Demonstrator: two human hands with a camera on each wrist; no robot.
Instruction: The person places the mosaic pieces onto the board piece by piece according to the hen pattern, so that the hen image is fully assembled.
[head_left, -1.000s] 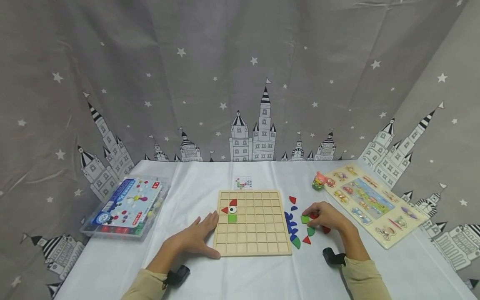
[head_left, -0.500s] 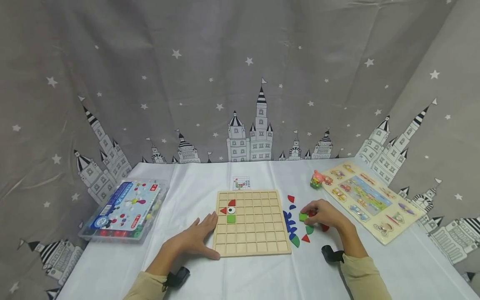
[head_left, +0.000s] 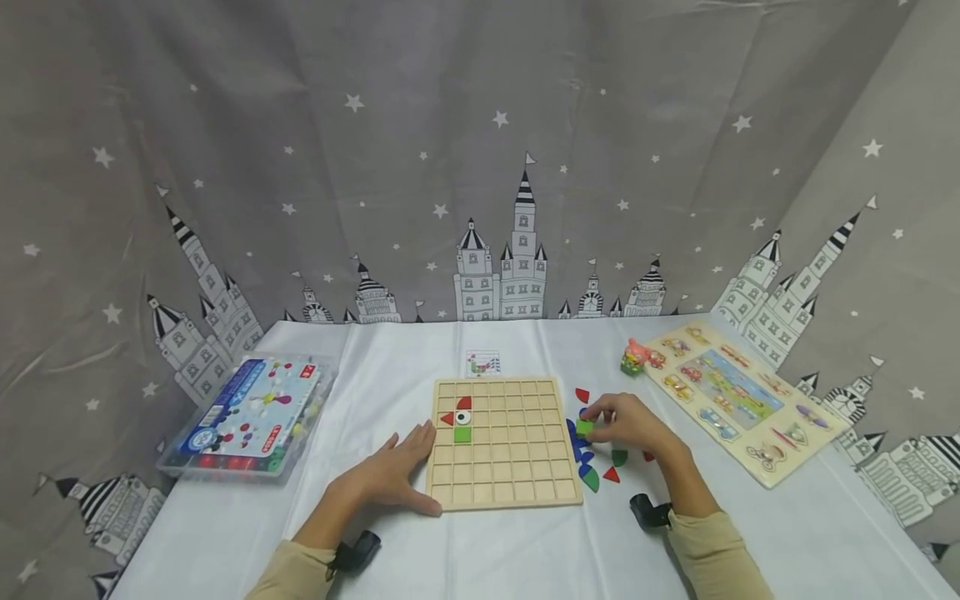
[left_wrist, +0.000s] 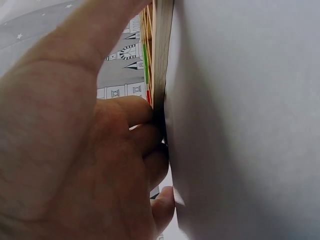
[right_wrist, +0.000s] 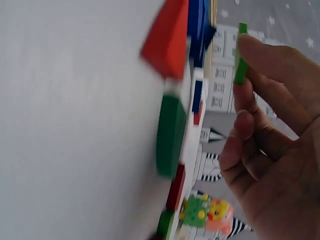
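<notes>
A wooden grid board (head_left: 517,475) lies on the white cloth. At its upper left sit a red quarter-round tile (head_left: 465,403), a red triangle (head_left: 447,418), a white eye tile (head_left: 462,417) and a green square (head_left: 462,435). My left hand (head_left: 390,473) rests with spread fingers against the board's left side. Between thumb and fingertips my right hand (head_left: 630,421) pinches another green square tile (right_wrist: 241,72), lifted over the loose blue pieces (head_left: 576,446) right of the board. A red triangular piece (head_left: 612,475) and a dark green piece (head_left: 619,457) lie below that hand.
Behind the board lies a small pattern card (head_left: 483,362). A clear plastic box (head_left: 258,417) stands at left. On the right are a picture puzzle board (head_left: 757,450) and a small toy figure (head_left: 634,357). A grey castle-print curtain (head_left: 390,208) closes off the back.
My right hand has lifted the green square tile from among the loose pieces and carried it left toward the board. My left hand stays where it was.
</notes>
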